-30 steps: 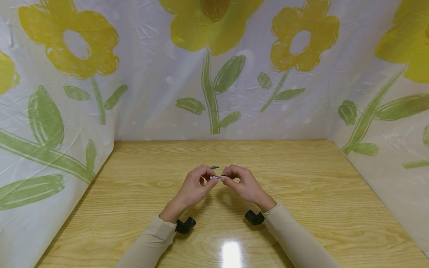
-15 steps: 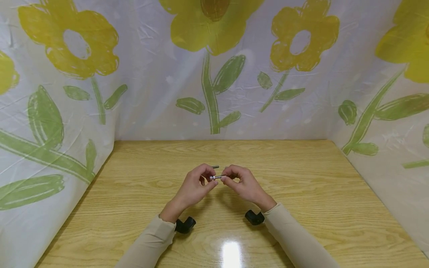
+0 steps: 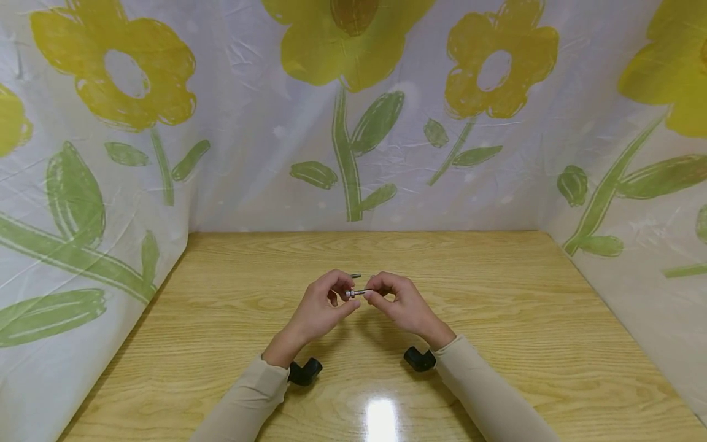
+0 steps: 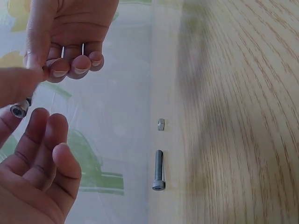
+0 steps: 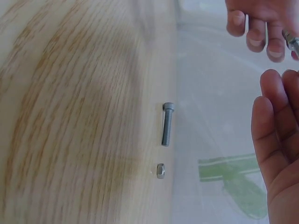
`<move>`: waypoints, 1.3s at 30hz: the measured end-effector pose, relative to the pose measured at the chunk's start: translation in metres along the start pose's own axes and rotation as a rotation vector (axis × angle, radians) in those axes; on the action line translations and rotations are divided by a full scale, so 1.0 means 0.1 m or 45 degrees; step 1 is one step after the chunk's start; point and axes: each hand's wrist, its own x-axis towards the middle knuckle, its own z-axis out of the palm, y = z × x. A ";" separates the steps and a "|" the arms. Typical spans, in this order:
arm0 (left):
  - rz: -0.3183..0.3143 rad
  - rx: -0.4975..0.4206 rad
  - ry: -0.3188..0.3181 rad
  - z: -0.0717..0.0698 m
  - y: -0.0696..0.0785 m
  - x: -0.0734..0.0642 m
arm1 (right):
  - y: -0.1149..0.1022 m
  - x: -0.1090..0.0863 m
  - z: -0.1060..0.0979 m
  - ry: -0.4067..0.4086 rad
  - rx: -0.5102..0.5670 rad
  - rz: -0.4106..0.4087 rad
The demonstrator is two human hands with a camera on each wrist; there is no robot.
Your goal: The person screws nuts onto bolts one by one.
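Being pinched by right hand (image 3: pixel 403 305): socket-head bolt (image 3: pixel 361 292), nut (image 3: pixel 352 294) fitted | left hand (image 3: pixel 321 310), at 9 o'clock, fingers newly parted | nut seemingly unclamped

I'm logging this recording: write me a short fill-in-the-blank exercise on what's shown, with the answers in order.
1. The held bolt has its shank pinched by the person's ____ hand (left or right).
2. On the table, off the threaded end of the loose bolt, lies a small metal ____.
3. Counting the held one, ____ bolts are visible in all.
4. The flowers on the cloth are mainly ____ with green stems.

Missing words: right; nut; two; yellow.
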 end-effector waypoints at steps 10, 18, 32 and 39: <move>-0.028 0.088 -0.022 0.00 -0.05 -0.01 | 0.01 0.00 0.01 0.002 -0.007 -0.014; -0.006 0.030 -0.006 -0.01 -0.03 0.00 | 0.01 0.00 0.00 0.004 -0.005 -0.001; -0.052 0.068 -0.047 -0.02 -0.03 0.00 | 0.38 0.03 0.05 0.019 -0.019 -0.061; -0.045 0.057 -0.024 -0.03 -0.02 0.00 | 0.26 0.03 0.04 0.022 -0.016 -0.047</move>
